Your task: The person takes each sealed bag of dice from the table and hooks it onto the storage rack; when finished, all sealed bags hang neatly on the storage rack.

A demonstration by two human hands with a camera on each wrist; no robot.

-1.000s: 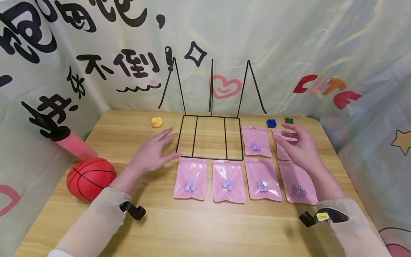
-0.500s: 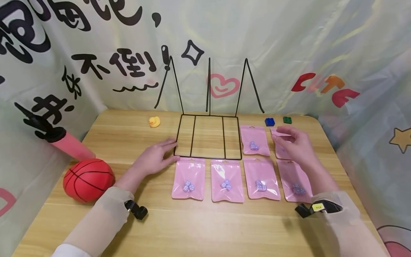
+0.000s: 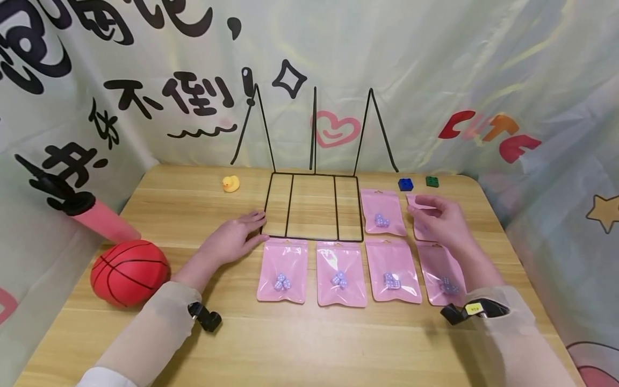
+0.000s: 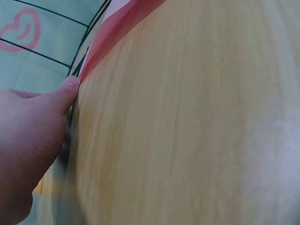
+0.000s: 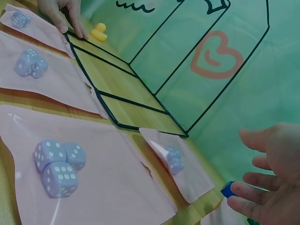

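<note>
In the head view a black wire rack [image 3: 336, 208] lies at mid-table, its prongs upright at the back. My left hand [image 3: 229, 239] touches its left front corner, thumb and fingers extended. My right hand [image 3: 447, 220] hovers over a pink zip bag [image 3: 422, 231] at the back right, partly hiding it. In the right wrist view that hand's fingers [image 5: 255, 180] are spread, relaxed and hold nothing. Another pink bag [image 3: 382, 200] sits right of the rack. Several more, such as the front left bag [image 3: 282, 258], form a front row, each showing pale purple dice [image 3: 282, 282].
A yellow toy duck [image 3: 231, 184] sits at the back left. Behind the right-hand bags are a blue brick [image 3: 405, 185] and a green brick [image 3: 432, 181]. On the left lie a red basketball [image 3: 129, 273] and a pink cylinder with a black top [image 3: 107, 220]. Printed cloth [image 3: 411, 54] hangs behind.
My left hand has come down from above the table onto the rack's left front corner. My right hand has shifted slightly over the back right bag. The bags have stayed put.
</note>
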